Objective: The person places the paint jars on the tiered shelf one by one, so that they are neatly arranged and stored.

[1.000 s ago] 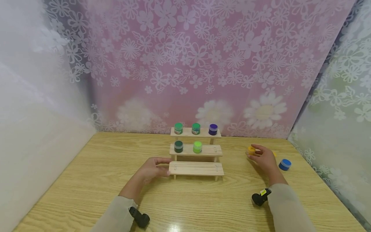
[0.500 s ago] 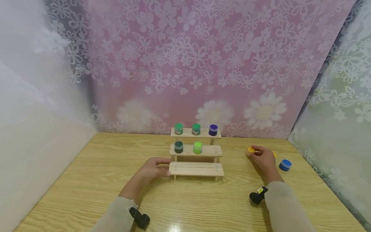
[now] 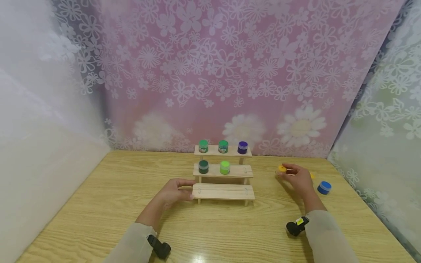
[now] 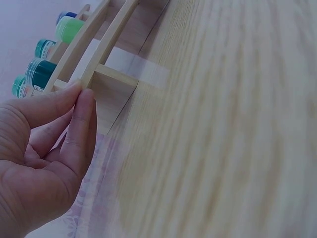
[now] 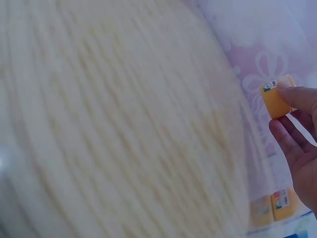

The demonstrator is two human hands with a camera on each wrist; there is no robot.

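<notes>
With 12 o'clock pointing straight away from the person, the nearest writing is on a yellow tag (image 3: 299, 221) on the black camera (image 3: 295, 228) at the right wrist, too small to read. Beyond it, the left hand (image 3: 173, 191) pinches the 9 o'clock end of the bottom step (image 3: 223, 191) of a wooden stand, thumb against fingers. That stand stands on the wood-grain surface (image 3: 230, 233), its long axis running from 9 to 3 o'clock.

A blue jar (image 3: 324, 187) lies at about 4 o'clock from the right hand (image 3: 299, 180), and a yellow item (image 3: 312, 175) is mostly hidden behind that hand.

The right hand grips a yellow jar (image 3: 281, 168) between thumb and fingers, so it is the nearer hand. From its palm the jar sits at 10 o'clock; from the left hand, between 2 and 3. The middle step (image 3: 236, 170) lies at 9 o'clock from the jar, well apart. The jar is squat, with no marked long axis; its label (image 5: 270, 86) shows green and dark print, unreadable.

The middle step carries a dark green jar (image 3: 203, 167) and a lime jar (image 3: 225, 167). Farthest, the top step (image 3: 213, 149) holds two green jars (image 3: 203, 146) with illegible labels, then a purple jar (image 3: 242, 147) at its 3 o'clock end.
</notes>
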